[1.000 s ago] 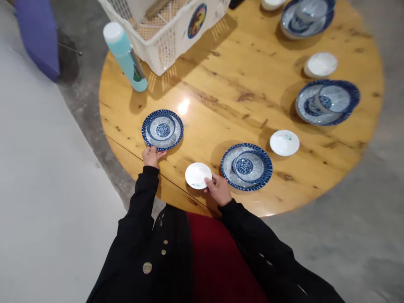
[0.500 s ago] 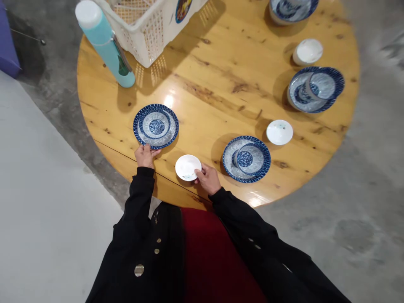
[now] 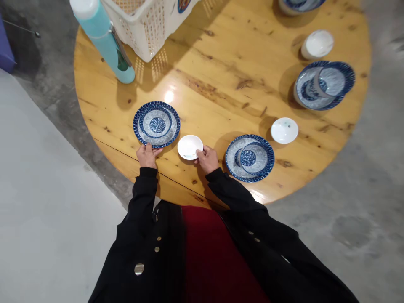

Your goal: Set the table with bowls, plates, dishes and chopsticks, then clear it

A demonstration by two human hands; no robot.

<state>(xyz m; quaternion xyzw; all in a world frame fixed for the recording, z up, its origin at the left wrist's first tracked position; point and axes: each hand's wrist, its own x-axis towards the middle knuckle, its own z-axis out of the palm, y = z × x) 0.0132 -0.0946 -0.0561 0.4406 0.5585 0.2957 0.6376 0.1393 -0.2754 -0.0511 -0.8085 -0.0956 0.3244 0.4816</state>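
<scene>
- The left hand had its fingers closed together on the near rim of the blue plate, at the near left of the table. A hard push could have shaken the small bowl stacked on it.
- The right hand pinched the right rim of the white dish, just right of that plate. The two could have knocked together.
- The second blue plate lay just to the right, where a sleeve could have caught it.

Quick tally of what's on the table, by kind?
Blue plate-and-bowl sets: 4, one gripped at its rim by the left hand, one cut off at the top edge
Small white dishes: 3, one held by the right hand
Teal bottle: 1
White basket: 1
Total: 9
</scene>
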